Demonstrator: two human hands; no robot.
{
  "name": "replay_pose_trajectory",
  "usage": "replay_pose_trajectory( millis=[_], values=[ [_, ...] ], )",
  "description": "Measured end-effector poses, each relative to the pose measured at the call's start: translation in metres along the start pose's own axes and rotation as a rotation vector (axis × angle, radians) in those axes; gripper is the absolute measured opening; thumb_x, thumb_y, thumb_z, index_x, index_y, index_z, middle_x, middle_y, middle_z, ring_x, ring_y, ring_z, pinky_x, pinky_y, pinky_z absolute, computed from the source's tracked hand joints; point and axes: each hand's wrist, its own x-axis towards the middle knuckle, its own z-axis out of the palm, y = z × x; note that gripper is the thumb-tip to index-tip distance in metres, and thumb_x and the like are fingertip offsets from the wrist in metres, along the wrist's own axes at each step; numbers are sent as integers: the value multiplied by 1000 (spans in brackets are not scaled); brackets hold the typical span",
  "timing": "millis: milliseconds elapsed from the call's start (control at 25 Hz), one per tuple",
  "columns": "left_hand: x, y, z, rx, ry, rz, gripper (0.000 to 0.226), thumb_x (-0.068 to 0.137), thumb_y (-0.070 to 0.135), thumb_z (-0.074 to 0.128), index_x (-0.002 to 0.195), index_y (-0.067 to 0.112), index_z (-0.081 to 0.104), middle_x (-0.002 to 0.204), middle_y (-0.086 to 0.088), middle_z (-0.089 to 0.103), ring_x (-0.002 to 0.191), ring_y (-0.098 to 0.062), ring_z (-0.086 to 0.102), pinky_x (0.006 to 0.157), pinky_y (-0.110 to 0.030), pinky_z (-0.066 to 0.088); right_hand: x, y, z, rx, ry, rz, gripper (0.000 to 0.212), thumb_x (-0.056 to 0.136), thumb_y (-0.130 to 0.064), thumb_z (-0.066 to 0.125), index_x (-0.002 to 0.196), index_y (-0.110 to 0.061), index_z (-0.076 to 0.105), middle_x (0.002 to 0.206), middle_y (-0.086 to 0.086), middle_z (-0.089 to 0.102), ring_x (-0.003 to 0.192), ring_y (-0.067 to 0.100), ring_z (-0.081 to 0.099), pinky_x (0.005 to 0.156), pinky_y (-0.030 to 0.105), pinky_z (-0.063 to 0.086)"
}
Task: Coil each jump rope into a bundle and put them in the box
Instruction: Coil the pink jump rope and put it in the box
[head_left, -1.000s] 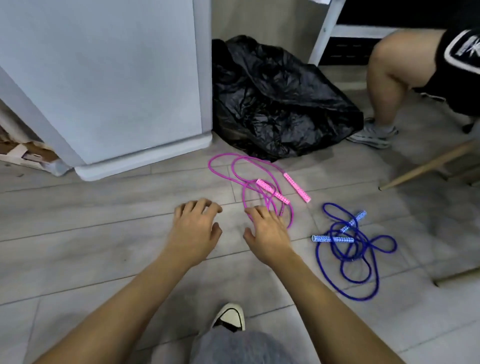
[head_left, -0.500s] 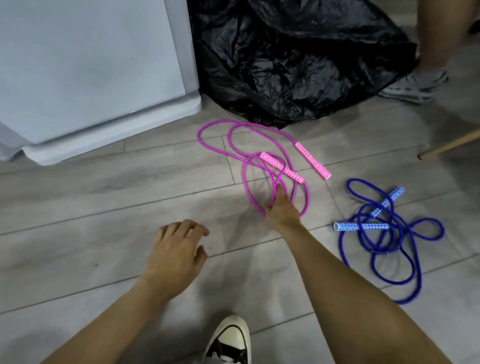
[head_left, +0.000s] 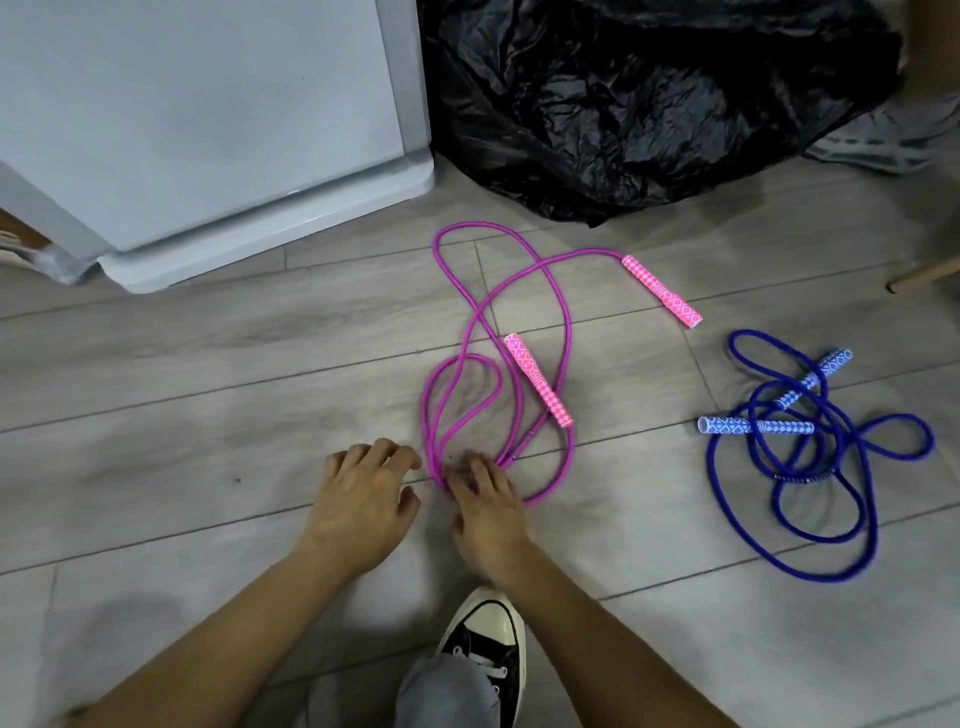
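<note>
Two jump ropes lie on the grey plank floor (head_left: 156, 364). The pink rope (head_left: 563, 332), a smooth cord with two diamond-patterned handles, sprawls in loose loops at centre frame. The right hand (head_left: 485, 506) pinches its nearest loops together; the left hand (head_left: 363, 493) hovers beside, fingers loosely curled, holding nothing. The blue rope (head_left: 810, 467) lies tangled at right, also with two patterned handles. One crinkled black plastic bag (head_left: 649, 93) fills the upper right.

Home interior, wood-look floor (head_left: 208, 364), white appliance (head_left: 208, 119)
</note>
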Motion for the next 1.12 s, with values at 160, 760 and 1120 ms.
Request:
replay_pose_trajectory(
  millis=[160, 760, 1120],
  values=[
    [-31, -26, 29, 49, -162, -69, 53, 77, 45, 37, 117, 22, 65, 113, -3, 66, 97, -36, 63, 80, -46, 46, -10, -45, 8, 5, -206, -77, 61, 94, -29, 55, 152, -23, 36, 160, 9, 27, 149, 32, 21, 121, 44, 20],
    [-35, -55, 51, 234, -529, -192, 66, 98, 45, 37, 156, 31, 11, 163, -5, 14, 147, -35, 17, 115, -50, 26, 40, 40, -46, 345, -121, 484, 30, 95, -33, 61, 116, -11, 61, 114, 13, 69, 104, 31, 67, 87, 37, 53],
    [-47, -65, -57, 36, -184, -158, 55, 93, 35, 51, 145, 25, 38, 138, -10, 47, 121, -36, 47, 99, -47, 44, 13, -44, -165, 736, -163, 1, 5, 101, -21, 58, 103, -20, 62, 76, 6, 65, 75, 33, 71, 72, 45, 55]
  ],
)
